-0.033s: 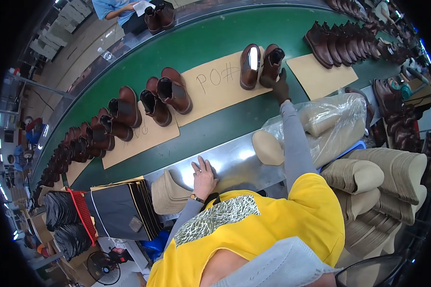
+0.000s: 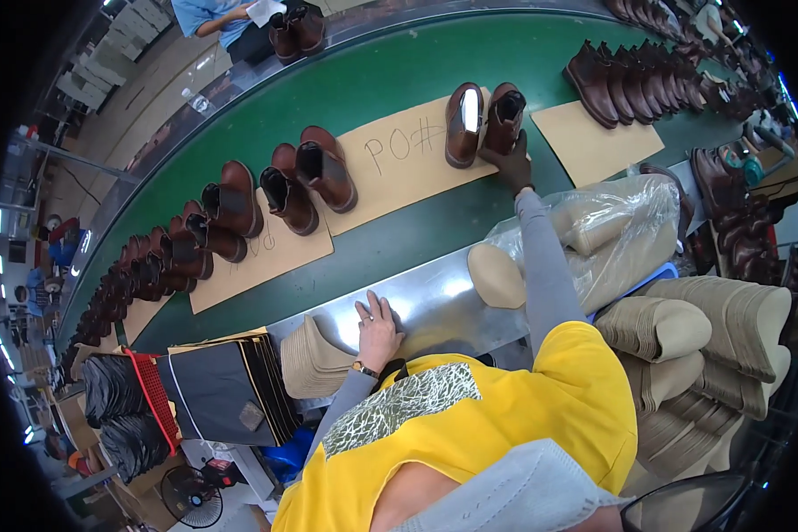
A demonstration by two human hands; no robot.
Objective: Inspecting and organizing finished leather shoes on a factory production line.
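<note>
My right hand (image 2: 512, 165), in a dark glove, is at the toe of a brown ankle boot (image 2: 505, 124). Its thumb lies along the near side of the toe and its fingers are on the right side, closed about it. The mate of that boot (image 2: 462, 124), with a bright white patch at its opening, stands just to the left. Both boots are upright on a tan cardboard sheet (image 2: 399, 182) with handwriting. Bare and wearing a wristwatch, my left hand (image 2: 379, 335) lies flat on the metal ledge (image 2: 434, 297), fingers spread, holding nothing.
More brown boots (image 2: 230, 199) line the green belt (image 2: 372, 80) to the left and far right. Beige insole stacks (image 2: 310, 359) flank me, beside a clear plastic bag (image 2: 607, 217) of insoles. A red basket (image 2: 151, 399) and a fan (image 2: 192, 496) are at lower left. Across the belt is another person (image 2: 217, 22).
My right hand has shifted slightly left around the boot's toe. The boots and my left hand stay in place.
</note>
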